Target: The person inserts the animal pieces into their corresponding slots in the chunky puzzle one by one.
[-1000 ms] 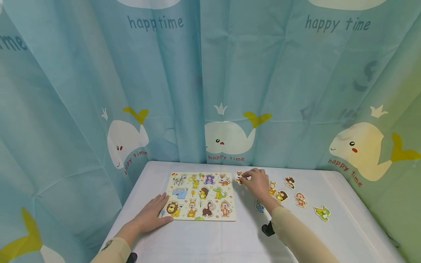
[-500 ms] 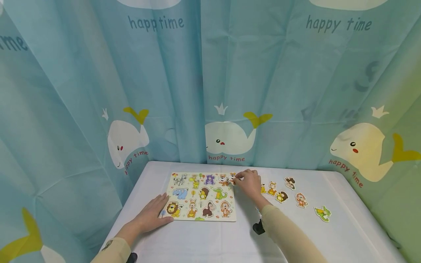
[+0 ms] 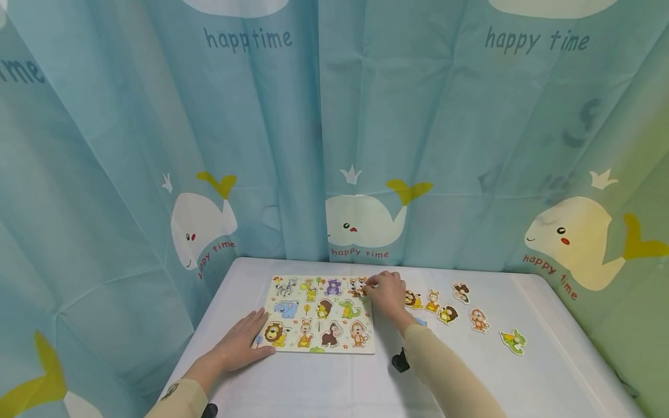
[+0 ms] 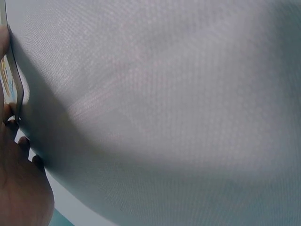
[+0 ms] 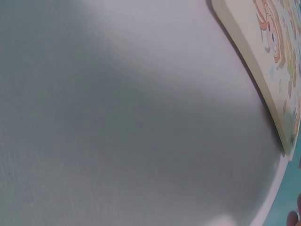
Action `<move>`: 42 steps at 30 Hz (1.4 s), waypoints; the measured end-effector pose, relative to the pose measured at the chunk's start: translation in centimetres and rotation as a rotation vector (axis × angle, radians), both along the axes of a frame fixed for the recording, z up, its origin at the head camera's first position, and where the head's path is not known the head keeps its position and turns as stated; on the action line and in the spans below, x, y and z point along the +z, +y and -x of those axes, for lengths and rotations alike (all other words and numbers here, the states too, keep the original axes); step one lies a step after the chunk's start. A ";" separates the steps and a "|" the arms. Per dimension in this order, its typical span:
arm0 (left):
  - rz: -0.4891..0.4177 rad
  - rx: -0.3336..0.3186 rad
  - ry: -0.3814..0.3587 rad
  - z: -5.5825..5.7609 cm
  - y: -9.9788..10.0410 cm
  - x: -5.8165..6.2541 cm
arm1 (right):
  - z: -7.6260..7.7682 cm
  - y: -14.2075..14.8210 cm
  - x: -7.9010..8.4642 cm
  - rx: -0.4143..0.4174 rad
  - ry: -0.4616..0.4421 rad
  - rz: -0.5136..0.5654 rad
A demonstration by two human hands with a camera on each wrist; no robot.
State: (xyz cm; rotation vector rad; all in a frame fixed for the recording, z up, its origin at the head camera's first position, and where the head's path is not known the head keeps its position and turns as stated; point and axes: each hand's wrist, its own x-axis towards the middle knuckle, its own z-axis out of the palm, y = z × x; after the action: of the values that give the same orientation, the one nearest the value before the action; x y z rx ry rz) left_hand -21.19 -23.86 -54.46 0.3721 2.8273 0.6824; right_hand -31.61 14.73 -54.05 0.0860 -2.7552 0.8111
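Note:
A wooden puzzle board (image 3: 340, 351) with animal pictures lies flat on the table. My left hand (image 3: 237, 339) rests along its left edge, fingers extended and thumb near the lower left corner. In the left wrist view, that hand (image 4: 23, 188) touches the board's edge (image 4: 15, 80). My right hand (image 3: 388, 293) pinches a tiger puzzle piece (image 3: 362, 283) over the tiger picture at the board's top right. Whether the piece touches the board, I cannot tell. The right wrist view shows the board's side (image 5: 256, 66) and only bits of fingertips (image 5: 292, 218).
Loose pieces lie right of the board: a lion (image 3: 413, 299), a kangaroo (image 3: 432, 300), a hedgehog (image 3: 448, 314), a brown ape (image 3: 461, 292), an orange monkey (image 3: 478, 320) and a crocodile (image 3: 514, 341). A blue piece (image 3: 420, 321) is partly behind the right forearm. A curtain (image 3: 292, 220) hangs behind.
My right hand has carried the tiger piece leftward from beside the board to over its top right tiger picture. My left hand has stayed in place.

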 end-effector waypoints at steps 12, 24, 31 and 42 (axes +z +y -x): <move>-0.004 -0.003 0.001 0.1 0.0 0.1 | 0.4 -1.1 -0.2 -0.001 -0.041 -0.034; -0.013 -0.018 0.014 0.2 -0.1 -0.2 | 0.5 -2.1 -0.2 -0.015 -0.066 -0.059; 0.010 -0.005 0.018 0.4 -0.2 -0.7 | 0.8 -2.4 -0.5 -0.010 -0.040 -0.075; 0.005 -0.001 0.013 0.2 -0.1 -0.5 | 1.0 -2.7 -0.5 -0.030 -0.058 -0.083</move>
State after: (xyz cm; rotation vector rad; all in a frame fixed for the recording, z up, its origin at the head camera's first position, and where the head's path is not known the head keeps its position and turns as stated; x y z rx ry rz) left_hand -21.43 -23.96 -54.93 0.3782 2.8408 0.6756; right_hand -32.61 12.02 -54.56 0.0381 -2.8381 0.7019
